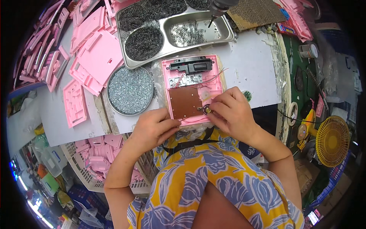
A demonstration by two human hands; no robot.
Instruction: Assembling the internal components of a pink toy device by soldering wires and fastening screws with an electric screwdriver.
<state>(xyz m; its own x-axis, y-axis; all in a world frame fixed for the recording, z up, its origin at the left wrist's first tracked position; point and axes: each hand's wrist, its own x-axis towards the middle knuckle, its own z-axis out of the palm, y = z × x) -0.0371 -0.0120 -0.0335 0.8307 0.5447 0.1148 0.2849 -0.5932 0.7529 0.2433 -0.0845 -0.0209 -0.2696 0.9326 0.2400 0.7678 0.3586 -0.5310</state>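
The left hand (pixel 152 124) has thumb and fingertips together on the near left corner of the pink case (pixel 195 120), which lies open on the worktable in front of the wearer. The case should be light and fairly stiff, perhaps a little slick, and best held by its outer walls. The brown board (pixel 185 103) inside looks rigid; the thin wires (pixel 215 78) (surely the most fragile bit) trail across its right side, in the way of fingers there. The right hand (pixel 234 110) pinches a small round part (pixel 207 109) over the board's edge. Around it, left to right: pink panels (pixel 100 57), a round dish (pixel 130 114) of silvery pieces, the steel tray (pixel 190 49) crowding the far side, a hanging dark driver (pixel 219 8), then cardboard (pixel 259 14).
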